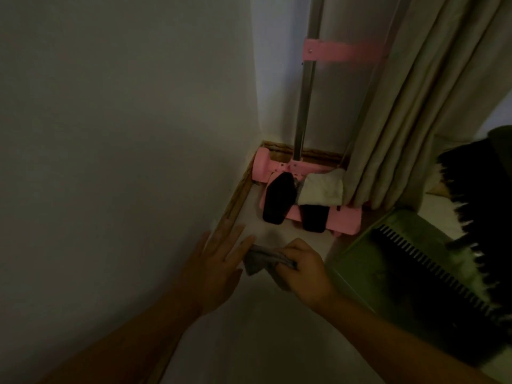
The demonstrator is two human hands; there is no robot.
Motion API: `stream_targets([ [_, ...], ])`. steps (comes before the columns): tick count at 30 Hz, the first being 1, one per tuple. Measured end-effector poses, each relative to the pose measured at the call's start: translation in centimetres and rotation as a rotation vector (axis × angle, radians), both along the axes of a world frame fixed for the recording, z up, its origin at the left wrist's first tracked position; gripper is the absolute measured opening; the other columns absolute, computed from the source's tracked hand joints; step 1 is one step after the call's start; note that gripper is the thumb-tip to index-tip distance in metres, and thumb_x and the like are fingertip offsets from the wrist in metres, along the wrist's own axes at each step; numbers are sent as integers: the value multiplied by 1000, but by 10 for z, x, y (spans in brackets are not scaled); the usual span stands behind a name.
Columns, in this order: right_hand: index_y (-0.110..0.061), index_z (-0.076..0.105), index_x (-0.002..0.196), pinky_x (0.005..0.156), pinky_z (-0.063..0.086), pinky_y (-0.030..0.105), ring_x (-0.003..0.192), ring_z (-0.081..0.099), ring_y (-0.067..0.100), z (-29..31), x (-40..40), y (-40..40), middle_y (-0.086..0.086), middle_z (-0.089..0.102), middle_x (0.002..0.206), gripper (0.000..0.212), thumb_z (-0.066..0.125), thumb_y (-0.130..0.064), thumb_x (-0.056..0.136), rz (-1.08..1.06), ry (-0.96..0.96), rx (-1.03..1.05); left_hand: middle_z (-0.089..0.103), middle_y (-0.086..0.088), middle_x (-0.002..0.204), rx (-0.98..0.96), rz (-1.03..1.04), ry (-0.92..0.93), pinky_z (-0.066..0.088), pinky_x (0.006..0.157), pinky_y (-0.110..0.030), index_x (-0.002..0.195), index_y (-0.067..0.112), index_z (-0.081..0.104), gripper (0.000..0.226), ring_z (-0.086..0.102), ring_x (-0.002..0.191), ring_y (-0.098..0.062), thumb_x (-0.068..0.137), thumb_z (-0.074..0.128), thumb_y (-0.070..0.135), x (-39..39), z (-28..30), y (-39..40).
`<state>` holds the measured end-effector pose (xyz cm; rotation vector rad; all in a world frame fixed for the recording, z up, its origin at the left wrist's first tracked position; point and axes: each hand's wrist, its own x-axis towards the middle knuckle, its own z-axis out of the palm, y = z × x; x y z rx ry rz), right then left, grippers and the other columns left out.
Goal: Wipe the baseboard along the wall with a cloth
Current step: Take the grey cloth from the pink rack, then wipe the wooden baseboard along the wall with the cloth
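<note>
A brown wooden baseboard [237, 198] runs along the foot of the white wall [124, 134] on the left, into the far corner. My right hand [303, 268] is closed around a small grey cloth [261, 261], held just above the pale floor, a little way off the baseboard. My left hand [220, 261] is flat with fingers spread, lying over the baseboard line next to the cloth; its fingertips touch the cloth's edge. The room is dim.
A pink rack base [318, 220] with a metal pole [304, 92] fills the corner, carrying two black slippers [278, 200] and a white towel [322, 189]. Beige curtains [415, 106] hang at right. A green dustpan [388, 259] with black comb teeth and a dark broom [471, 195] stand at right.
</note>
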<state>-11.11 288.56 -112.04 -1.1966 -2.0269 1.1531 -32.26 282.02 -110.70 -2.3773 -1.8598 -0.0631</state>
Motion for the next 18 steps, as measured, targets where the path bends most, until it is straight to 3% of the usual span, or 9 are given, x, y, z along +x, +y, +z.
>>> stream_targets([
  [2, -16, 74, 94, 69, 40, 14, 75, 51, 1, -3, 1, 7, -11, 49, 85, 10, 65, -14, 88, -38, -11, -22, 15, -5, 158, -15, 51, 37, 18, 110, -49, 149, 25, 22, 73, 12, 145, -29, 84, 50, 42, 0, 0, -5],
  [4, -16, 72, 85, 66, 43, 17, 74, 54, 6, -10, -3, 11, -6, 56, 84, 8, 65, -17, 88, -81, -8, -45, 15, -5, 158, -34, 84, 65, 18, 109, -51, 149, 24, 24, 72, 12, 144, -30, 84, 49, 44, -3, -1, -10],
  [8, -29, 67, 82, 64, 46, 17, 70, 56, 5, -25, -26, 8, -7, 60, 77, 12, 63, -21, 90, -164, 89, -159, 14, -6, 158, -99, 166, 156, 18, 108, -54, 148, 24, 25, 72, 18, 142, -34, 84, 48, 47, -14, -7, -21],
  [10, -29, 65, 83, 67, 50, 25, 69, 58, 8, -30, -45, 10, -2, 64, 77, 13, 61, -21, 92, -205, 149, -211, 14, -6, 158, -116, 194, 211, 19, 108, -56, 149, 24, 23, 70, 21, 140, -37, 86, 41, 48, -19, -4, -24],
  [14, -26, 67, 99, 75, 49, 23, 79, 59, 7, -35, -87, 19, 2, 69, 97, 15, 58, -14, 94, -310, 380, -289, 29, -13, 152, -64, 219, 255, 20, 108, -57, 147, 21, 29, 67, 28, 137, -41, 84, 43, 41, -25, 9, -27],
  [17, -24, 51, 132, 94, 40, 11, 106, 53, -3, -39, -115, 16, -22, 50, 125, 37, 56, -16, 96, -250, 514, -362, 34, -17, 149, 8, 219, 270, 20, 108, -57, 144, 18, 36, 60, 32, 135, -44, 87, 42, 37, -26, 19, -30],
  [18, -24, 47, 135, 95, 37, 7, 114, 51, -1, -43, -123, 13, -21, 46, 131, 41, 55, -15, 96, -222, 532, -364, 35, -17, 148, 31, 221, 271, 21, 108, -57, 143, 17, 40, 56, 33, 134, -45, 90, 37, 37, -25, 22, -31],
])
